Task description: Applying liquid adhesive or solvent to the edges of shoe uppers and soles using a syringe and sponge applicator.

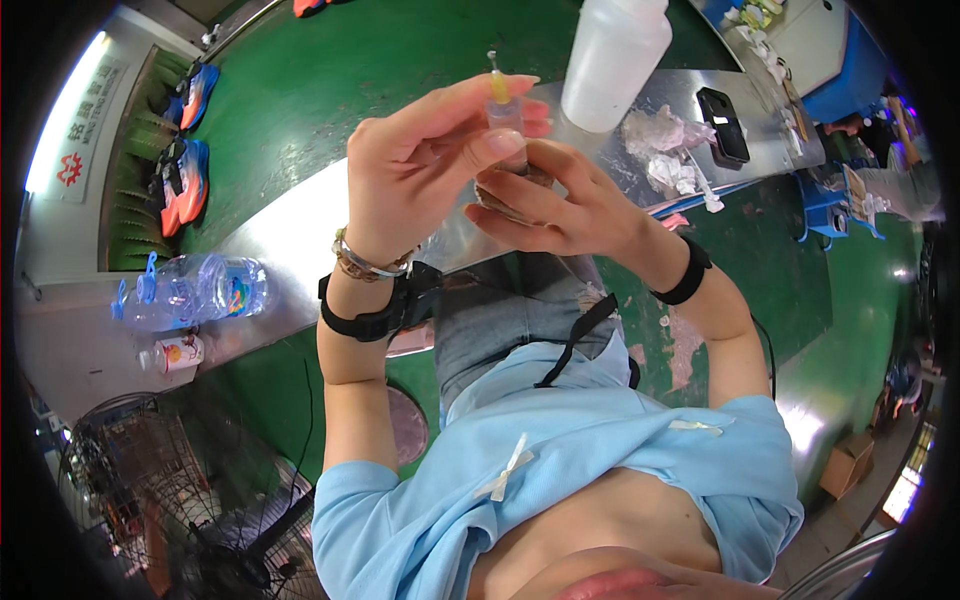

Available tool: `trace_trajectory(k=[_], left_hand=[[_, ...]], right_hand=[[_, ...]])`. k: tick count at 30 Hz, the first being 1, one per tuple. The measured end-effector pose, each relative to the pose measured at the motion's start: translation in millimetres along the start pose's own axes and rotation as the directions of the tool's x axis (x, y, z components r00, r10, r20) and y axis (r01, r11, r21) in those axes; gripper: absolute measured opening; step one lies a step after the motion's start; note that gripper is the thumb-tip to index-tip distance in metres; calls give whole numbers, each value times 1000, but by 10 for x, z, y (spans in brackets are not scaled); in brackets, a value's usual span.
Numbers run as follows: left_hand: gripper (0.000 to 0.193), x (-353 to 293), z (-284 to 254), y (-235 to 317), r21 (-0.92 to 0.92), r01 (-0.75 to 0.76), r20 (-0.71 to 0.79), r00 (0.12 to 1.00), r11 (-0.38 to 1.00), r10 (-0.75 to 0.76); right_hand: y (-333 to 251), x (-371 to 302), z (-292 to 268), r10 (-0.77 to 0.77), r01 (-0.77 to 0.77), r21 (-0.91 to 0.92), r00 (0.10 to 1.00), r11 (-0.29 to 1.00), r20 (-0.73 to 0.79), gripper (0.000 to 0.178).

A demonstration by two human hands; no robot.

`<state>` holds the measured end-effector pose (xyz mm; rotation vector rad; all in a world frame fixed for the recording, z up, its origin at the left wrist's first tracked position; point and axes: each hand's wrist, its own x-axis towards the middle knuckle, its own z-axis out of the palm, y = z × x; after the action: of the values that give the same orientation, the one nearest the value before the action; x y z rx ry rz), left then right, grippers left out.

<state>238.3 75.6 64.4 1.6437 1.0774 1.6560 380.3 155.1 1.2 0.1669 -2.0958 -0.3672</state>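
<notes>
My left hand [420, 150] pinches the upper part of a small clear dispensing bottle [506, 115] between thumb and fingers. The bottle points upward, with a yellow collar and a thin metal tip at its top. Around its brown, rough-looking base [515, 195] curl the fingers of my right hand [575, 205]. Both hands are close together above the metal table [300, 220], and my fingers partly hide the bottle's body. Just beyond my right hand stands a large white plastic bottle [615, 70].
Crumpled tissues [672, 155] and a black phone-like object [722, 125] lie right of the white bottle. Clear plastic water bottles [225, 288] lie at left, near a small labelled bottle [178, 354]. Orange-and-blue shoes [185, 180] sit on a green rack; a fan [150, 500] stands lower left.
</notes>
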Motion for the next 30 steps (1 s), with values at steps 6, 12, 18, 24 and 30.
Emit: trace_trajectory(k=[6,12,18,24,30], left_hand=[[28,19,138,-97,-114,73,77,995,991,-64],[31,65,221,-161,-125,83,177,982,989,-60],[30,77,254,-147,-128,122,173,980,984,-99],[30,58,299,-131,-146,161,179,975,976,-133],[29,63,330,-141,-168,201,176,969,965,-171]], right_hand=[[-102,-172,-60,91,-87,-82,995,993,44,60],[-107,-272,-209,115,-116,4,992,993,45,56],[-39,-270,-244,83,-84,19,994,996,64,50],[-45,-310,-238,56,-57,98,998,994,16,43],[-127,-280,-313,176,-178,248,984,952,29,45]])
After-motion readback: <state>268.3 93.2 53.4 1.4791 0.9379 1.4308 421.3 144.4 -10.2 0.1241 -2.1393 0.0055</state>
